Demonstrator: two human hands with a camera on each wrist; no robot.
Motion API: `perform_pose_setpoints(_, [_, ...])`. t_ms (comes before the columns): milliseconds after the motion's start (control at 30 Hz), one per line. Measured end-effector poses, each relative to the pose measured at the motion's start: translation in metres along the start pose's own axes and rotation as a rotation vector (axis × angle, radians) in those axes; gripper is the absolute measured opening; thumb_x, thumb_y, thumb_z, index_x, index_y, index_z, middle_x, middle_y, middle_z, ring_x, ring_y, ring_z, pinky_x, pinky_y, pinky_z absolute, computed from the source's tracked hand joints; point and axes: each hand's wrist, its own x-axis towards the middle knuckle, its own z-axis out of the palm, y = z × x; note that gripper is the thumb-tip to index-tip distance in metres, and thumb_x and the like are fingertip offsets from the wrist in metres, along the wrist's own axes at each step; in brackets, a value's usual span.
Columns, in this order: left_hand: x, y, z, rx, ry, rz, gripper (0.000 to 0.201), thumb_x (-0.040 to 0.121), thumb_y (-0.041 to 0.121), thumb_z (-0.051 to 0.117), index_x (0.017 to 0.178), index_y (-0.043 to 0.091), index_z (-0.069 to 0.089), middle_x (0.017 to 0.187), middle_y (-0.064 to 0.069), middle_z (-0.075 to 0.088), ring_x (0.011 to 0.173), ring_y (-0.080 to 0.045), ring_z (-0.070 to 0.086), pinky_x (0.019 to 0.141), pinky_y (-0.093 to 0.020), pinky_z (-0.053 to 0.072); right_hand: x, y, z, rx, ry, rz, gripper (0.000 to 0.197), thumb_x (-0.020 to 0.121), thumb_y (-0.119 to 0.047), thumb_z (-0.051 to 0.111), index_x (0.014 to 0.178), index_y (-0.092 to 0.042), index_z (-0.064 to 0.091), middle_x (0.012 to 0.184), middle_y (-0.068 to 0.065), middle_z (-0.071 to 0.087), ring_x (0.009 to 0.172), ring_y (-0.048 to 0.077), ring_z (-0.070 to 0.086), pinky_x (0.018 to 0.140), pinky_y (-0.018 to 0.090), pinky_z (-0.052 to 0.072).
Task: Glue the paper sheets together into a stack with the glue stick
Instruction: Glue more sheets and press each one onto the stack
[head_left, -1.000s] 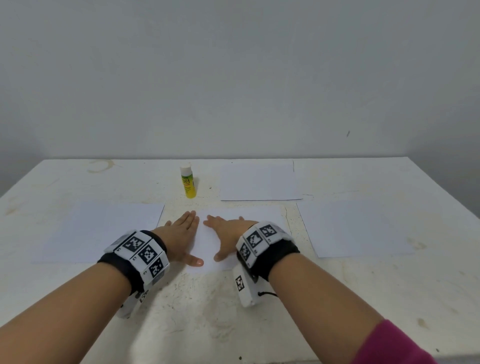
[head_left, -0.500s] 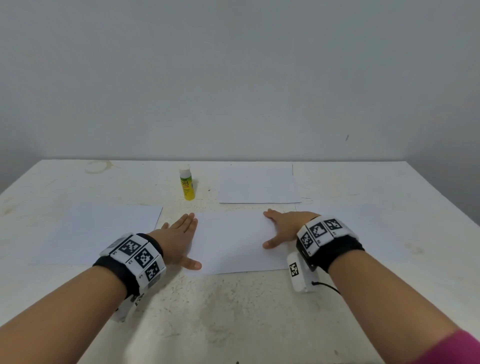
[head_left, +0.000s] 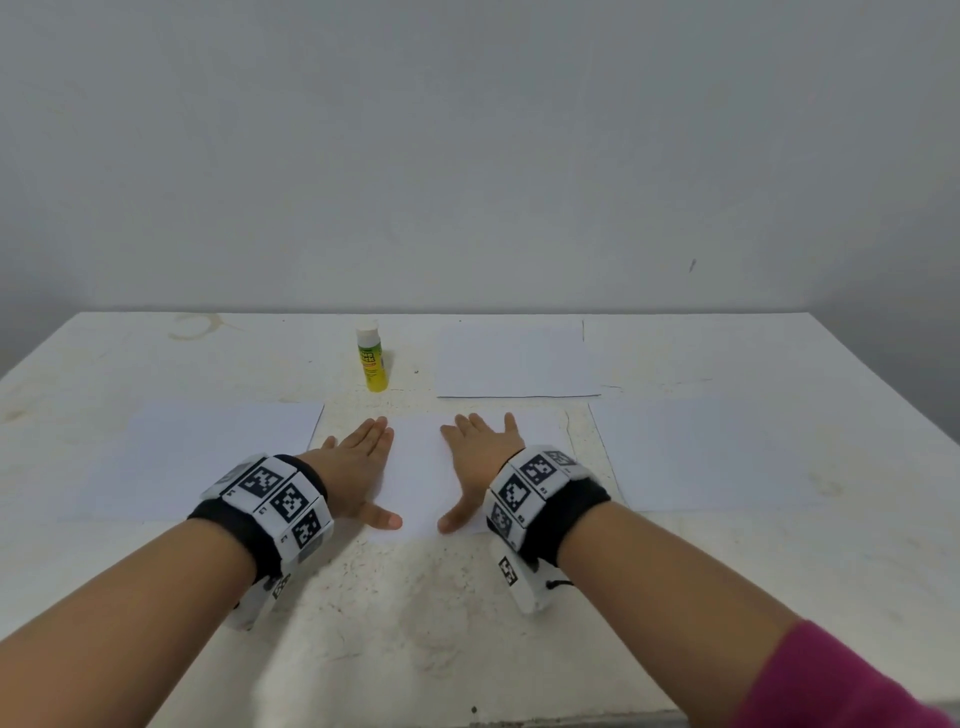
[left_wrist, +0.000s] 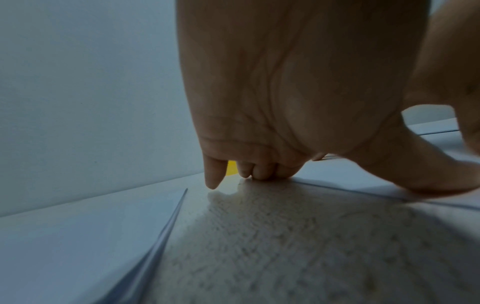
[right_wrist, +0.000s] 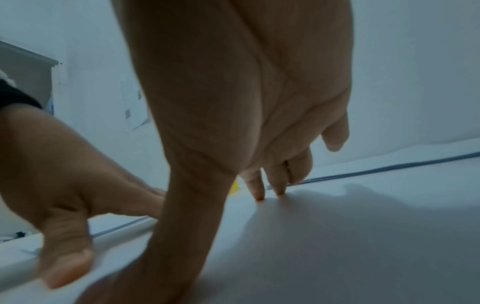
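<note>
A white paper sheet (head_left: 418, 470) lies in the middle of the table, and both hands press on it. My left hand (head_left: 363, 462) lies flat on its left edge, fingers straight, thumb out to the right. My right hand (head_left: 480, 457) lies flat on the sheet's right half with spread fingers, whose fingertips (right_wrist: 259, 195) touch the paper. A yellow-green glue stick (head_left: 372, 361) with a white cap stands upright behind the sheet, apart from both hands. Three more white sheets lie around: one at the left (head_left: 208, 457), one at the back (head_left: 514, 364), one at the right (head_left: 727, 452).
The white table (head_left: 441, 623) is rough and stained, with its front edge near the bottom of the head view. A plain grey wall stands right behind the table's back edge. The left sheet's edge (left_wrist: 166, 230) lies close to my left wrist.
My right hand slid right across the middle sheet, then came back left toward the centre. The left hand stayed on the sheet's left edge.
</note>
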Motion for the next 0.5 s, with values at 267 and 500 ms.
perform_pose_setpoints(267, [-0.003,0.002,-0.001,0.006,-0.006,-0.001,0.116,0.083,0.069,0.046,0.146,-0.001,-0.022,0.155,-0.013,-0.028,0.146,-0.023,-0.019,0.118,-0.047,0.007,-0.017,0.069,0.010,-0.005,-0.086,0.111,0.138,0.064,-0.066,0.074,0.150,-0.008,-0.016,0.160,0.006,-0.013,0.148,0.022,-0.008,0.114,0.056,-0.004])
perform_pose_setpoints(500, [-0.004,0.002,-0.002,-0.003,-0.011,-0.004,0.116,0.084,0.069,0.046,0.146,-0.001,-0.022,0.155,-0.014,-0.029,0.146,-0.023,-0.019,0.119,-0.048,0.008,-0.024,0.102,0.019,0.080,-0.103,0.203,0.146,0.057,-0.065,0.079,0.149,-0.009,-0.022,0.159,0.003,-0.019,0.147,0.020,-0.013,0.114,0.058,-0.005])
